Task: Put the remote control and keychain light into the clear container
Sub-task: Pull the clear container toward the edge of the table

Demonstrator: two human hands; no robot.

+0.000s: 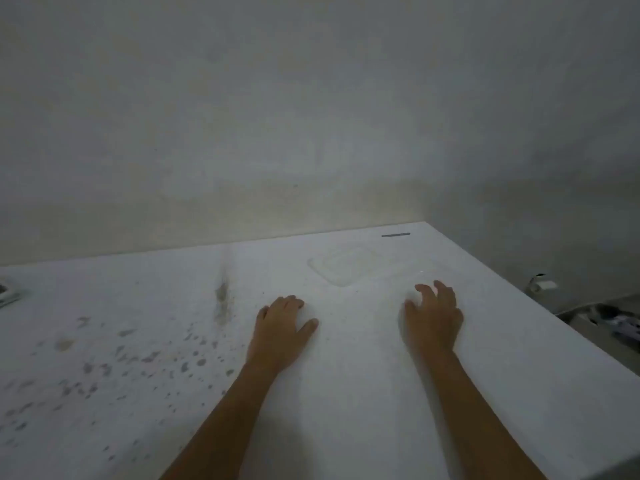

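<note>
The view is hazy and blurred. My left hand [280, 327] lies palm down on the white table [346, 393], fingers loosely curled, with nothing in it. My right hand [433, 317] is arched with its fingers spread; a pale rounded shape shows by its thumb, too blurred to tell whether the hand holds it. A flat clear plastic piece [343, 268], a container or its lid, lies just beyond and between the hands. A thin dark bar [395, 234] lies near the far right corner; I cannot identify it. No keychain light can be made out.
A plain wall stands close behind the table. Grey stains and specks [138, 362] cover the table's left half. An object [7, 294] pokes in at the left edge. The table's right edge drops to a floor with clutter [609, 320].
</note>
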